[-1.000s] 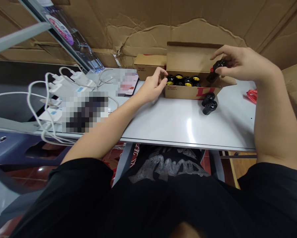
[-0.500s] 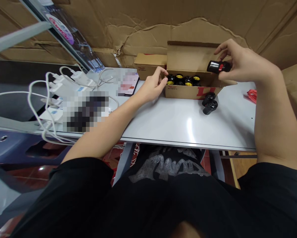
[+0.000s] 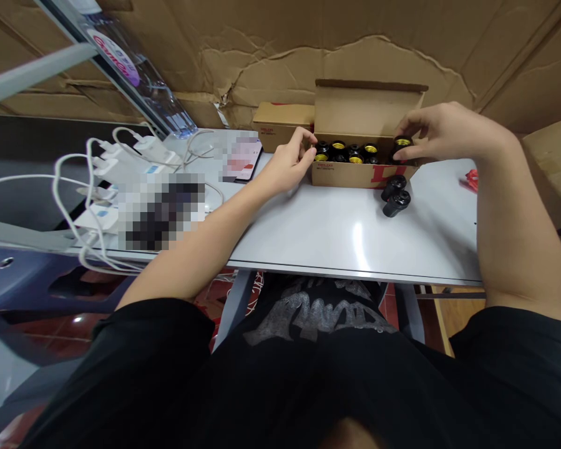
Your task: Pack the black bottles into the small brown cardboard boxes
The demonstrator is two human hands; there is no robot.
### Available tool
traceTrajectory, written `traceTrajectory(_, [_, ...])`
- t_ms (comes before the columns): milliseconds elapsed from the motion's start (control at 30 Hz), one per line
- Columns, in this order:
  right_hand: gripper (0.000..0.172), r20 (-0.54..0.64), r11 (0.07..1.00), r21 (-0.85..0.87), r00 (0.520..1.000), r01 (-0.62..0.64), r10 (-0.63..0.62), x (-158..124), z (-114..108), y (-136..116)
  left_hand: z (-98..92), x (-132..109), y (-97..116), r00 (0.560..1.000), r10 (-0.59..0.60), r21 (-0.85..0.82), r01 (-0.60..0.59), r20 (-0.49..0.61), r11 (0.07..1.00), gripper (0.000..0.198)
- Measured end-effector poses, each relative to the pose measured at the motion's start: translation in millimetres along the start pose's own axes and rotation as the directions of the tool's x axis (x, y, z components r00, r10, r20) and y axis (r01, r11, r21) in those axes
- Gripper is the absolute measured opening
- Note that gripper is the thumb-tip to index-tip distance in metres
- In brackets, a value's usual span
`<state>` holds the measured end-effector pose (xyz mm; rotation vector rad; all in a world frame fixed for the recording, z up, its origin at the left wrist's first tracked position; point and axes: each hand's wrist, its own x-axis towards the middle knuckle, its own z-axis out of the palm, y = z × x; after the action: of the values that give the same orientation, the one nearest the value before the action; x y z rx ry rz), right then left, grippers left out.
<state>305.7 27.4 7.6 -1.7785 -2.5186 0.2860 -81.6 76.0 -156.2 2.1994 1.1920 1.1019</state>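
Observation:
An open cardboard box (image 3: 343, 176) holds several black lamp holders (image 3: 339, 149) with yellow threaded insides facing up. My left hand (image 3: 290, 160) rests at the box's left end, its thumb and curled fingers closed on that edge. Inside the right end, a black lamp holder (image 3: 400, 147) stands upright with its yellow thread on top. My right hand (image 3: 442, 134) grips it between thumb and fingers from the right. Two more black lamp holders (image 3: 396, 202) sit close together on the white table (image 3: 317, 224), just in front of the box.
Behind my left hand is a smaller closed carton (image 3: 284, 118). A phone (image 3: 243, 161) lies left of it, near white chargers and cables (image 3: 153, 149). A large water bottle (image 3: 135, 68) leans at the back left. Something red (image 3: 471, 180) lies by my right forearm.
My right hand has moved down and left, bringing the lamp holder from above the box into its right end and turning it upright. My left hand has stayed put.

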Motion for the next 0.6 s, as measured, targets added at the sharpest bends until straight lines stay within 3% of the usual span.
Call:
traceTrajectory(100, [0.02,0.028,0.995,-0.074,0.997,0.067,-0.065,8.2,7.9,1.7,0.4,0.3,0.1,1.0,0.01,-0.012,-0.011,-0.005,1.0,0.042])
traceTrajectory(267, [0.027,0.079,0.997,-0.077,0.997,0.03,-0.024,19.8,19.9,6.4,0.2,0.0,1.9,1.0,0.001,-0.008,-0.001,-0.004,1.0,0.045])
traceTrajectory(600, [0.031,0.134,0.994,-0.089,0.99,0.058,-0.046,23.4,20.3,11.4,0.8,0.7,-0.3,1.0,-0.009,0.015,0.009,-0.007,1.0,0.046])
